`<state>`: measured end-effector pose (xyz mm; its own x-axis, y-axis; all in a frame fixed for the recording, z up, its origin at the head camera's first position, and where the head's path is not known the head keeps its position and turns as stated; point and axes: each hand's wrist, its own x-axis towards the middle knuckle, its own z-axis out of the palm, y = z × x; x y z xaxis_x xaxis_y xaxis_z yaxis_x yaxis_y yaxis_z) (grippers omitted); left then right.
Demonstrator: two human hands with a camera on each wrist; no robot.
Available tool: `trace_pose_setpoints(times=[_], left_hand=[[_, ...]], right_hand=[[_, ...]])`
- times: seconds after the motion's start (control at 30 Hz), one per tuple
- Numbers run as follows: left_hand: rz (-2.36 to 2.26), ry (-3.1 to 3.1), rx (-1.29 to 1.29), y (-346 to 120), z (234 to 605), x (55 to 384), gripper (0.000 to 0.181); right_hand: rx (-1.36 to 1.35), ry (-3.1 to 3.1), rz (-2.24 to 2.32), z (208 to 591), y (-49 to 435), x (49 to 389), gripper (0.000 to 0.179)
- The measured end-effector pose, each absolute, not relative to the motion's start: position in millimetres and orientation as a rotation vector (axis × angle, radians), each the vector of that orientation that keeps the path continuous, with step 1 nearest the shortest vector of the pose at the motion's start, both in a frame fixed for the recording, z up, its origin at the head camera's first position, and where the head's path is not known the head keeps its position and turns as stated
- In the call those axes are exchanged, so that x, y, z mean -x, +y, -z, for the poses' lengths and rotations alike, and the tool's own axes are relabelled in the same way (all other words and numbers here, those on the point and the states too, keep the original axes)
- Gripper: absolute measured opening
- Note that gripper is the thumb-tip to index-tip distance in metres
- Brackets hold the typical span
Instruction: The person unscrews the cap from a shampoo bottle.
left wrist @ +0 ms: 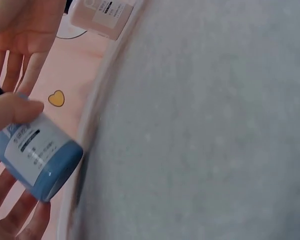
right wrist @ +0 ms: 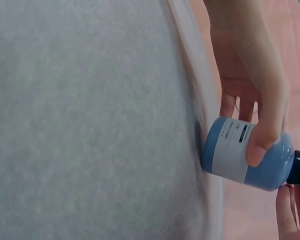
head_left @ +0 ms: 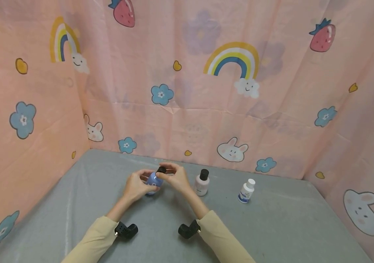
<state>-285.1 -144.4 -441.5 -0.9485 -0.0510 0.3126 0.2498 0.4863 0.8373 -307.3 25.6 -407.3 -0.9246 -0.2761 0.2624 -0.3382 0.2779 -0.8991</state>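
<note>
In the lower middle of the head view, the left hand (head_left: 136, 188) grips the blue bottle (head_left: 154, 179), fingers hiding part of it; the right hand (head_left: 177, 178) is at the cap (head_left: 162, 169), though whether it pinches is unclear. Both wrist views crop the cap. Further right stand a pale bottle (head_left: 201, 187), partly cropped in the left wrist view, and a white bottle (head_left: 247, 190).

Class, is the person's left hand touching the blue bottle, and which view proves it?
Touching. The right wrist view shows it plainly: the left hand has its thumb laid against the side of the blue bottle.
</note>
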Motion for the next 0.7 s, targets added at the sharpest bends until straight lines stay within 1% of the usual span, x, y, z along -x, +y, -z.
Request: trace_pose_setpoints(times=[0.13, 0.23, 0.43, 0.7], left_hand=[[1.364, -2.419, 0.1, -140, 441, 286, 0.052], [1.318, -2.397, 0.065, -137, 441, 286, 0.051], [1.312, -2.366, 0.051, -134, 440, 286, 0.049], [1.386, -2.348, 0.066, -133, 441, 284, 0.049]], right_hand=[[-0.454, -2.478, -1.735, 408, 21, 308, 0.038], [-0.403, -2.461, -1.724, 408, 18, 308, 0.038], [-0.382, -2.432, -1.72, 407, 16, 307, 0.036], [-0.441, -2.468, -1.679, 404, 20, 307, 0.032]])
